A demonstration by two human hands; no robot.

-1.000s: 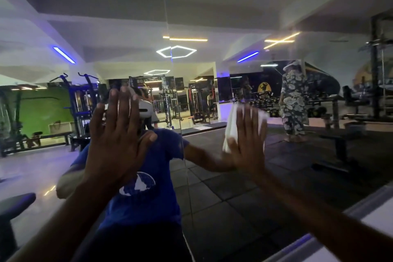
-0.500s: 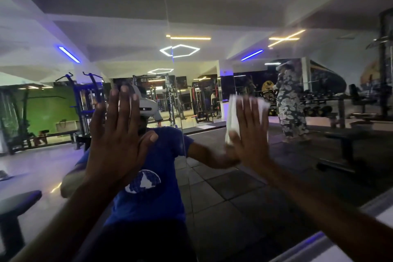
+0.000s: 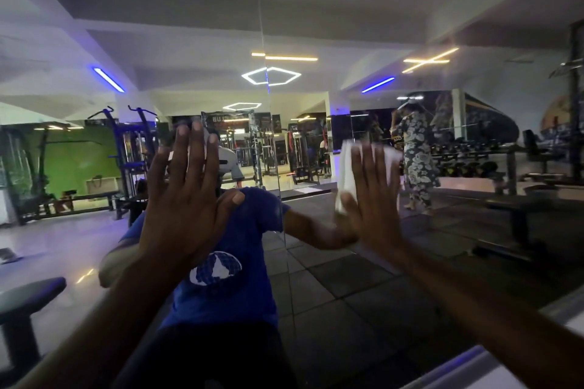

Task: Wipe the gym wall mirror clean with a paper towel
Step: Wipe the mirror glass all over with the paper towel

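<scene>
Pressing paper towel [image 3: 347, 164] under right hand [image 3: 371, 199].

text: "BUL" partly legible | on: dark banner [image 3: 221, 119] reflected in mirror [image 3: 347, 294]

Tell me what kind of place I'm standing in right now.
Most likely a gym. The wall mirror reflects a blue cable machine, a rack of dumbbells and a weight bench on dark floor tiles.
</scene>
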